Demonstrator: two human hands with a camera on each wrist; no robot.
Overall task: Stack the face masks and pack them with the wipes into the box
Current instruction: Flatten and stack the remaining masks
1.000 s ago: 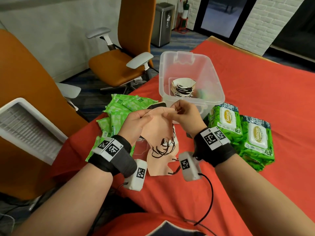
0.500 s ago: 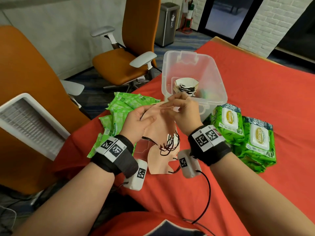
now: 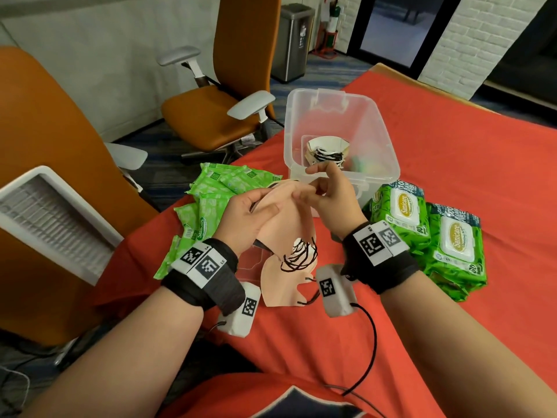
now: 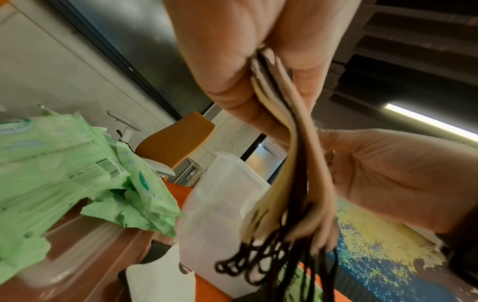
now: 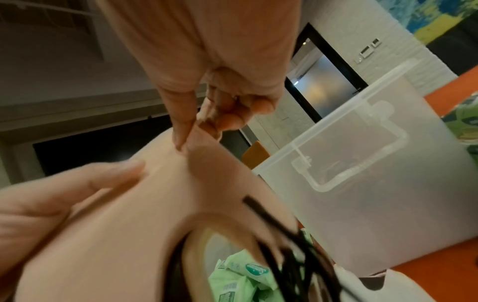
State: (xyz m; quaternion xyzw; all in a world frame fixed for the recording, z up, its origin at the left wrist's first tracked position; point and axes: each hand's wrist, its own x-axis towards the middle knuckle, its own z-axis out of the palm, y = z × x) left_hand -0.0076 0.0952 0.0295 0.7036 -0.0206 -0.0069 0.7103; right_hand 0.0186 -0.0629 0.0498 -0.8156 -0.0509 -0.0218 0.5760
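Observation:
Above the red table, my left hand [image 3: 253, 218] grips a stack of peach face masks [image 3: 294, 224] with black ear loops hanging below; the left wrist view shows the mask stack [image 4: 284, 132] pinched between thumb and fingers. My right hand [image 3: 328, 194] pinches the top edge of the masks [image 5: 155, 204] between thumb and forefinger. One more peach mask [image 3: 280, 285] lies on the table under my hands. The clear plastic box [image 3: 376, 140] stands just beyond, with a bundle of masks [image 3: 327, 150] inside. Two large wipe packs [image 3: 434, 233] lie at the right, several small green wipe packets [image 3: 211, 203] at the left.
Two orange office chairs [image 3: 217, 116] stand off the table's left edge, with a white ribbed tray [image 3: 45, 218] at the near left. A cable [image 3: 370, 351] runs from my right wrist across the table. A steel bin [image 3: 294, 40] stands far back.
Both hands have lifted the mask stack slightly towards the box. My right fingers have shifted along the top edge of the masks. The left hand keeps its hold.

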